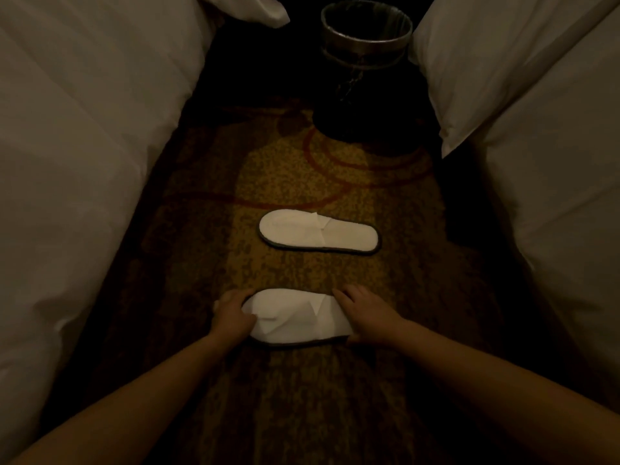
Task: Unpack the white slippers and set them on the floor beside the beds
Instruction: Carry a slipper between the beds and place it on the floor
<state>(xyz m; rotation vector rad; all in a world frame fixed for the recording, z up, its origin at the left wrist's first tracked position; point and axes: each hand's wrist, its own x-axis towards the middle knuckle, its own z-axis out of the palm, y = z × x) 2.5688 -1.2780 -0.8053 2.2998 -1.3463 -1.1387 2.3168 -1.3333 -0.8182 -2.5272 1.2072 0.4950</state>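
Note:
Two white slippers with dark edging lie crosswise on the patterned carpet between two beds. The far slipper (318, 232) rests alone, flat, toe end to the left. The near slipper (298, 318) lies on the carpet with my hands at both ends. My left hand (233, 317) curls around its toe end. My right hand (367, 317) presses on its heel end, fingers spread over the sole's edge.
A white-covered bed (77, 162) fills the left side and another white bed (553, 162) the right. A dark round waste bin (365, 31) with a liner stands at the far end of the aisle. The brown and gold carpet (302, 397) runs between.

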